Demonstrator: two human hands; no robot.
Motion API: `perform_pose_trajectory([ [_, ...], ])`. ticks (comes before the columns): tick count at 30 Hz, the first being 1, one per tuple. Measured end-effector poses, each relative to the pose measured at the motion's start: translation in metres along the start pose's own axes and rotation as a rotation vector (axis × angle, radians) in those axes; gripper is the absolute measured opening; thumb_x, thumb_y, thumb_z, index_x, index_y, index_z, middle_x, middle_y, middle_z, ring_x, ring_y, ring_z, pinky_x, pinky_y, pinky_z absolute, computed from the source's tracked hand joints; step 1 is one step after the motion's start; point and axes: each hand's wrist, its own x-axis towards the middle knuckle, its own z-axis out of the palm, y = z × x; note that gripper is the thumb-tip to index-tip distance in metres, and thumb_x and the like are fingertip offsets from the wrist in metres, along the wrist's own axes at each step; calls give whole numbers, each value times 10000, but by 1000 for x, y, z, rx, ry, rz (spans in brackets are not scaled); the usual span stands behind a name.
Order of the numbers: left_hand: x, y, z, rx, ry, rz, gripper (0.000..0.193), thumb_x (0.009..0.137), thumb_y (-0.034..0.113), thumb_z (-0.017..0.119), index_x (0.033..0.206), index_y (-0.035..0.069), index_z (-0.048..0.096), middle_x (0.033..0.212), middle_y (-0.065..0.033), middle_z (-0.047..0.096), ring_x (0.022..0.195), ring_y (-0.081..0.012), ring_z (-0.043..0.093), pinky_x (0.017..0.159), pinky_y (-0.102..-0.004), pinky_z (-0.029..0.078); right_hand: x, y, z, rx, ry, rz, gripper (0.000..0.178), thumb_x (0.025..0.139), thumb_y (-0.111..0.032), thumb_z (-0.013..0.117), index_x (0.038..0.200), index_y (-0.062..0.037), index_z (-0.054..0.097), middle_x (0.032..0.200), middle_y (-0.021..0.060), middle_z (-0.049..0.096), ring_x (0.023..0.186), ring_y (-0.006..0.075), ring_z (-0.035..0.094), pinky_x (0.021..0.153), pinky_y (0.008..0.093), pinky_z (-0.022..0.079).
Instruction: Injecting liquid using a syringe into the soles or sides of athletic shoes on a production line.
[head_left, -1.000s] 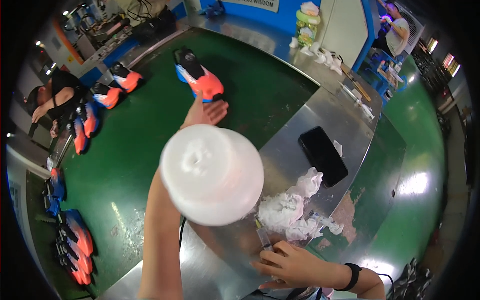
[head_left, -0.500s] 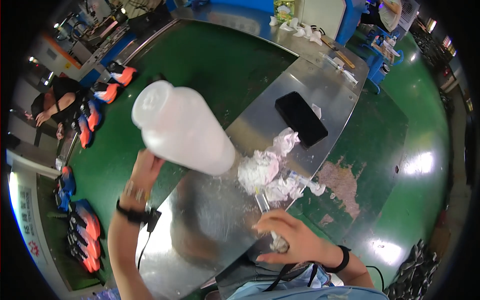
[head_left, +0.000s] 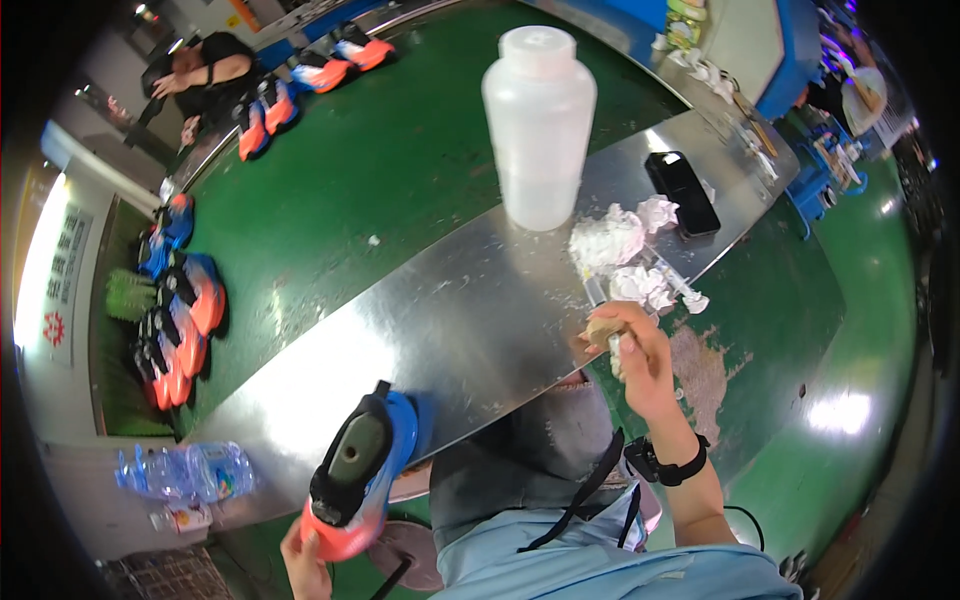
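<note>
At the lower left my left hand (head_left: 308, 558) is closed on the orange end of a sports shoe (head_left: 362, 470) with a blue sole and a black opening. The shoe is tilted over the near edge of the metal tabletop (head_left: 430, 330). My right hand (head_left: 645, 360), at the right edge of the tabletop, pinches a small beige lump (head_left: 606, 332) with a whitish part; its exact kind does not show. Just beyond that hand lie crumpled white tissues (head_left: 612, 240). A large translucent white bottle (head_left: 542, 130) stands upright behind them, touched by neither hand.
A black phone (head_left: 683, 193) lies beside the tissues. Several similar shoes (head_left: 190, 310) line the far left side of the green surface. A clear plastic bottle (head_left: 205, 472) lies at the left end of the metal. Another person (head_left: 205, 80) works at the far left.
My left hand has left the white bottle, which now stands upright, and holds a shoe at the lower left. The view has swung left. My right hand keeps the beige lump.
</note>
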Motion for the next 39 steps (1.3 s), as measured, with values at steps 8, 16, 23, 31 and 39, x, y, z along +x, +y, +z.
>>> perform_pose_trajectory([
  [8,106,59,69,-68,229,733,521,730,240,704,1103,-50,485,1008,-115,568,865,-172,572,767,-292,479,-18,-61,20,-159,76,59,455,928,-397,325,1028,9,505,892,127,549,678,222,586,589,305,479],
  [16,131,123,160,-22,-427,1283,612,569,338,815,967,-47,553,844,-180,632,759,-234,620,686,-307,499,-8,-140,68,783,-508,-405,637,873,-577,332,941,18,548,891,263,514,572,291,561,540,373,500],
  [23,140,132,172,58,-471,1374,609,557,361,817,944,-39,569,822,-165,639,728,-226,630,640,-289,508,1,-134,69,738,-516,-168,437,880,-449,457,769,-50,597,808,232,539,518,300,554,510,420,539],
  [31,151,137,178,176,-559,1415,718,625,581,695,952,-27,500,786,-168,610,689,-236,603,599,-294,481,11,-129,76,735,-437,-144,438,911,-420,409,693,-106,622,747,185,586,469,292,548,427,342,504],
  [39,174,127,167,136,-455,1328,780,681,655,592,997,-46,456,788,-166,539,654,-250,584,574,-323,500,16,-105,79,585,-379,-233,533,916,-454,368,587,-158,666,708,180,615,357,193,447,357,261,411],
])
